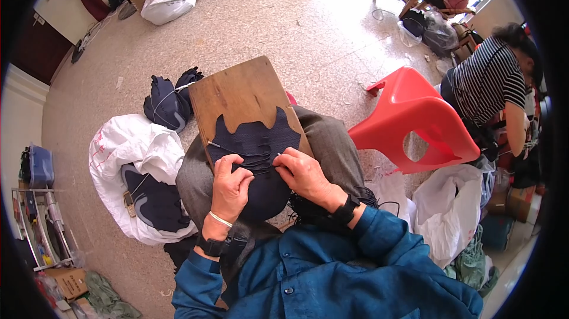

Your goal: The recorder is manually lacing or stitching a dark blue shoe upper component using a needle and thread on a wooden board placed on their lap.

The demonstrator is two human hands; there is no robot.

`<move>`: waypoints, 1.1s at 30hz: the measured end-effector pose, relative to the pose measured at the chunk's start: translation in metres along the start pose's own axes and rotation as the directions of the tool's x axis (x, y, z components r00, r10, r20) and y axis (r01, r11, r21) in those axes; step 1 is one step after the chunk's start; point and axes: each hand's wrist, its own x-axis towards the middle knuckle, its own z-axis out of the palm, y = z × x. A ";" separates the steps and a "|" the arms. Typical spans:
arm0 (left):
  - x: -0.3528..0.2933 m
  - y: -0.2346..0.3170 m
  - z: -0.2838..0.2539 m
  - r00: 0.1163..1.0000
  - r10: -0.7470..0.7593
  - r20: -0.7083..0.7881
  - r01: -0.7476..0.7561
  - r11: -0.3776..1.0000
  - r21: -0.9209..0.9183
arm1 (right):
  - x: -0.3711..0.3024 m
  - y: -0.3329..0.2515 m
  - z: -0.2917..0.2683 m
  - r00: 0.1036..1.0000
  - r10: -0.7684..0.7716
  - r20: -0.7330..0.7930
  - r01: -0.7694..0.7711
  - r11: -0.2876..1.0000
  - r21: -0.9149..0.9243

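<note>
A dark navy shoe upper (234, 136) lies on a wooden board (236, 92) propped across my lap. Black shoelace (252, 156) runs in rows over its middle, and one pale lace tip rests at the upper's left side. My left hand (231, 185) has thumb and forefinger pinched on the lace at the left of the rows. On the other side, my right hand (301, 174) pinches a lace end close to the eyelets, with a small pale tip showing at its fingertips. The lower part of the upper hangs over the board's near end, between my hands.
A white sack (127, 141) with more dark uppers (155, 200) sits at my left; a tied bundle (166, 102) lies beyond it. At my right stand a red plastic stool (409, 114) and a white bag (447, 212). A person in stripes (486, 82) bends over behind the stool.
</note>
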 end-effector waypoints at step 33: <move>-0.014 -0.003 0.010 0.967 -0.164 -0.196 0.178 0.982 0.061 | 0.029 0.007 0.006 0.984 -0.165 0.071 0.167 0.986 -0.014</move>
